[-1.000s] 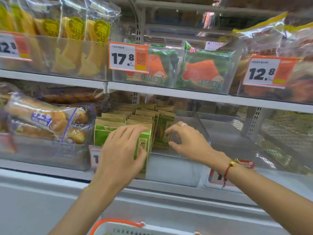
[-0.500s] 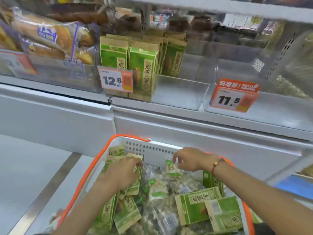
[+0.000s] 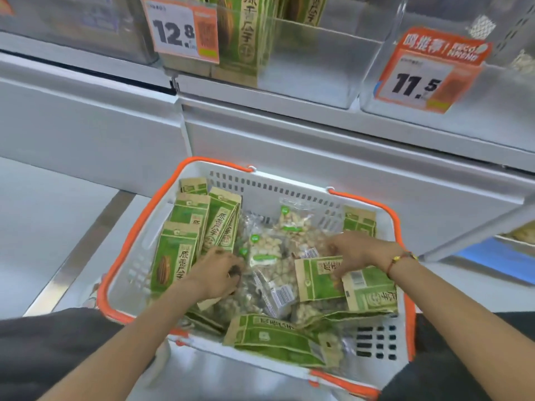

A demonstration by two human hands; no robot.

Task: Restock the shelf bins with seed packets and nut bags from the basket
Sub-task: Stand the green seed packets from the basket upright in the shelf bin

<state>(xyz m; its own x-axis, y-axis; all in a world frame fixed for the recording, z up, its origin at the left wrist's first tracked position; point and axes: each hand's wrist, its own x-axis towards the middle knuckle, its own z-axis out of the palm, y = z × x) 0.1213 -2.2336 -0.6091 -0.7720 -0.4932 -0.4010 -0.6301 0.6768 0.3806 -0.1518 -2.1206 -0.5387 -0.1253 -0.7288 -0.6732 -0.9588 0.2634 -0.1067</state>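
A white basket with an orange rim sits below me, full of green seed packets and clear nut bags. My left hand reaches into the pile beside the upright packets, fingers curled down onto the nut bags; whether it holds anything is hidden. My right hand curls its fingers over the top edge of a flat green seed packet. Above, a clear shelf bin holds upright seed packets on its left side.
A 12.8 price tag hangs on the seed bin. To its right stands another clear bin with an 11.5 tag. A white shelf ledge juts out over the basket's far side.
Both hands left the shelf bin and dropped into the basket. My view tilted down from the shelves. The left hand has shifted from the upright packets toward the nut bags.
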